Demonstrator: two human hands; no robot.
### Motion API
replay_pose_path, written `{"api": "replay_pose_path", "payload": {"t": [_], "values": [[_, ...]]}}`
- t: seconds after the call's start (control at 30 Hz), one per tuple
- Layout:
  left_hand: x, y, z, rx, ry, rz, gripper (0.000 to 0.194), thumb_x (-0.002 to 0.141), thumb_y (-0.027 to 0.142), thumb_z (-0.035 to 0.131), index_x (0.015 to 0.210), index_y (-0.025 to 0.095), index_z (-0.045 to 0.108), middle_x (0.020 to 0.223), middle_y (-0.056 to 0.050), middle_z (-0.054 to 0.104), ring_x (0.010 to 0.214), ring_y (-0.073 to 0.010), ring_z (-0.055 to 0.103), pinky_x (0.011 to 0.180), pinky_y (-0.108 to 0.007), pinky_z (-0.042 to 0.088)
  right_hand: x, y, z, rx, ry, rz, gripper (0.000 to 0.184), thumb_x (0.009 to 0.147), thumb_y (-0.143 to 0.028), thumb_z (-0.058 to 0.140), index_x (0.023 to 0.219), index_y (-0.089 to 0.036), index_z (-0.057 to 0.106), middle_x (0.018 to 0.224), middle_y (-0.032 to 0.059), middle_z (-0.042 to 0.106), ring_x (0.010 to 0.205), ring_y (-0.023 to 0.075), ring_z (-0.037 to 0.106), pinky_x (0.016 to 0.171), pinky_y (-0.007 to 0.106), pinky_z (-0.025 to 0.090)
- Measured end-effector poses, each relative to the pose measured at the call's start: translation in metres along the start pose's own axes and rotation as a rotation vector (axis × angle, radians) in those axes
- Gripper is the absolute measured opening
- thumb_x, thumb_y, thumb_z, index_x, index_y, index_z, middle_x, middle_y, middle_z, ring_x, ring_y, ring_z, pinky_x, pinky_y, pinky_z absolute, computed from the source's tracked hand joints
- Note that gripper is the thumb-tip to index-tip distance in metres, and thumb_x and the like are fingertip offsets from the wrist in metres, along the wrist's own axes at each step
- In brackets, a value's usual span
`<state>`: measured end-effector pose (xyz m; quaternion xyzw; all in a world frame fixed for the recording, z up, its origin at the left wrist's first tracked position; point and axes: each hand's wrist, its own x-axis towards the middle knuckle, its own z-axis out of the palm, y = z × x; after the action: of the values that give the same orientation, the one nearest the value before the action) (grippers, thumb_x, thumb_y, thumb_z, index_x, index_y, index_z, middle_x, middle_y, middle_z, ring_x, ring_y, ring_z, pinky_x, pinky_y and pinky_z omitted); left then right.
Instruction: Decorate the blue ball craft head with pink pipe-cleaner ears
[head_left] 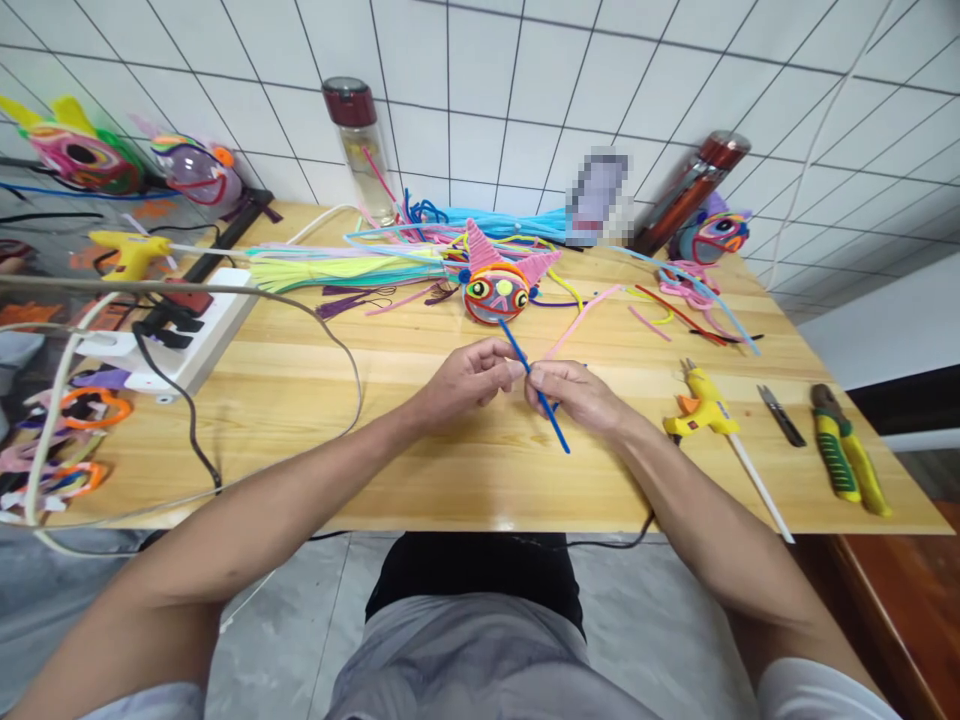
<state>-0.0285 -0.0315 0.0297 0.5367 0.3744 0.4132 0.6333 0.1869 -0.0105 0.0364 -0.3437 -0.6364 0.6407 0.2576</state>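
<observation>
A blue pipe cleaner (pixel 557 428) slants between my two hands, one end up toward the back and the other down toward me. My right hand (pixel 579 396) pinches it near its middle between thumb and fingers. The curled fingers and thumb of my left hand (pixel 480 380) close on it from the other side; the exact contact is partly hidden. Just behind my hands sits a round cat-like head (pixel 496 294) with pink pipe-cleaner ears and yellow eyes. The upper end of the blue pipe cleaner reaches close to its lower edge in view.
Bundled pipe cleaners (pixel 345 268) lie along the back near a glass bottle (pixel 360 150). On the right are a yellow glue gun (pixel 709 408), small snips (pixel 781 415) and pliers (pixel 844 450). A white power strip (pixel 199 345), cables and another glue gun (pixel 131 255) occupy the left.
</observation>
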Motion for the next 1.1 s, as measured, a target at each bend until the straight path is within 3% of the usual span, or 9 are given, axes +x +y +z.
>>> {"api": "replay_pose_path", "payload": {"t": [0.13, 0.3, 0.47, 0.57, 0.73, 0.87, 0.97, 1.1], "values": [[0.004, -0.005, -0.005, -0.03, -0.012, 0.008, 0.052, 0.079, 0.064, 0.087, 0.084, 0.015, 0.068, 0.074, 0.0, 0.069, 0.05, -0.0057, 0.048, 0.048, -0.022, 0.036, 0.0, -0.002, 0.004, -0.016, -0.095, 0.012, 0.066, 0.084, -0.084, 0.075, 0.072, -0.019, 0.068, 0.063, 0.0001, 0.063, 0.056, 0.0129, 0.053, 0.056, 0.027, 0.04], [0.005, -0.006, -0.009, 0.01, 0.231, 0.107, 0.05, 0.08, 0.061, 0.088, 0.074, 0.017, 0.067, 0.067, -0.001, 0.07, 0.048, -0.0064, 0.049, 0.049, -0.022, 0.038, 0.001, 0.0, 0.002, 0.042, -0.022, 0.001, 0.06, 0.087, -0.077, 0.077, 0.075, -0.019, 0.069, 0.059, -0.0019, 0.059, 0.053, 0.0113, 0.049, 0.052, 0.025, 0.036], [0.004, -0.004, -0.009, 0.071, 0.402, 0.207, 0.049, 0.083, 0.06, 0.087, 0.069, 0.018, 0.065, 0.056, 0.002, 0.062, 0.046, -0.0064, 0.047, 0.05, -0.022, 0.038, 0.001, 0.007, 0.002, 0.025, 0.131, -0.014, 0.052, 0.085, -0.066, 0.084, 0.104, -0.018, 0.078, 0.064, -0.0034, 0.063, 0.054, 0.0106, 0.052, 0.052, 0.023, 0.038], [0.004, -0.004, -0.007, 0.073, 0.391, 0.203, 0.05, 0.082, 0.061, 0.087, 0.072, 0.017, 0.066, 0.061, 0.002, 0.064, 0.047, -0.0058, 0.048, 0.049, -0.021, 0.039, 0.002, 0.011, 0.003, -0.082, 0.182, -0.024, 0.051, 0.088, -0.066, 0.081, 0.1, -0.017, 0.079, 0.064, -0.0022, 0.064, 0.055, 0.0107, 0.054, 0.051, 0.023, 0.04], [0.006, -0.006, -0.006, -0.004, 0.269, 0.134, 0.057, 0.075, 0.065, 0.088, 0.098, 0.015, 0.074, 0.081, -0.004, 0.078, 0.049, -0.0065, 0.053, 0.049, -0.022, 0.043, 0.003, 0.011, 0.001, -0.077, 0.131, -0.023, 0.056, 0.09, -0.072, 0.076, 0.094, -0.017, 0.079, 0.063, -0.001, 0.065, 0.053, 0.011, 0.054, 0.051, 0.024, 0.041], [0.007, -0.01, -0.007, 0.027, 0.255, 0.124, 0.051, 0.08, 0.062, 0.085, 0.091, 0.013, 0.074, 0.081, -0.007, 0.081, 0.05, -0.007, 0.053, 0.049, -0.022, 0.045, 0.002, 0.012, 0.001, -0.072, 0.146, -0.031, 0.054, 0.089, -0.071, 0.078, 0.095, -0.018, 0.077, 0.066, -0.0007, 0.066, 0.055, 0.0121, 0.055, 0.053, 0.025, 0.043], [0.006, -0.012, -0.006, 0.042, 0.252, 0.118, 0.048, 0.079, 0.059, 0.087, 0.086, 0.013, 0.075, 0.078, -0.006, 0.08, 0.049, -0.0071, 0.053, 0.049, -0.022, 0.044, 0.001, 0.014, 0.003, -0.191, 0.197, -0.081, 0.044, 0.093, -0.063, 0.077, 0.1, -0.019, 0.077, 0.069, -0.0012, 0.068, 0.059, 0.013, 0.056, 0.056, 0.025, 0.042], [0.005, -0.011, -0.002, 0.054, 0.243, 0.131, 0.046, 0.076, 0.058, 0.09, 0.078, 0.015, 0.074, 0.076, -0.005, 0.079, 0.049, -0.007, 0.054, 0.049, -0.022, 0.045, -0.001, 0.016, 0.003, -0.383, 0.215, -0.152, 0.039, 0.1, -0.056, 0.067, 0.087, -0.02, 0.074, 0.069, -0.0006, 0.067, 0.06, 0.0128, 0.054, 0.058, 0.026, 0.039]]}}
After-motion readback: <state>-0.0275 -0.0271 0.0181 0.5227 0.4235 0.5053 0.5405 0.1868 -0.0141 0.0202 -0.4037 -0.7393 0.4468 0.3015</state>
